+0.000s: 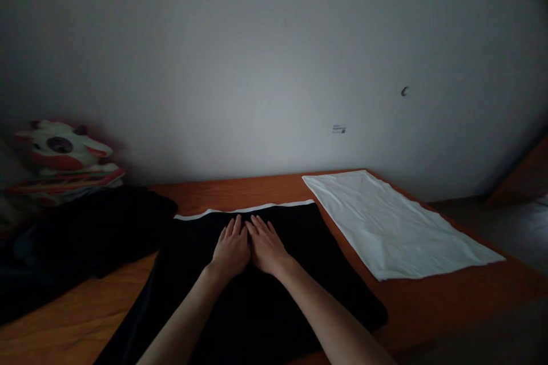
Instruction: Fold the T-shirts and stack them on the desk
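1. The black cloth (261,313) lies spread on the wooden table (231,187), directly beneath both hands and running back under the forearms toward the person.
2. The left hand (232,248) rests palm down on the cloth, flat and open, fingers stretched toward the far edge.
3. The right hand (267,246) lies the same way just beside it, open and flat, its fingers slightly apart; the inner sides of the hands meet or nearly meet.
4. The cloth's white strip (274,205) runs along the far edge, just beyond the fingertips.
5. To the right, a white cloth (389,228) lies spread, slightly wrinkled.
6. To the left, a dark heap of fabric (98,228) sits in front of a plush toy (64,148).
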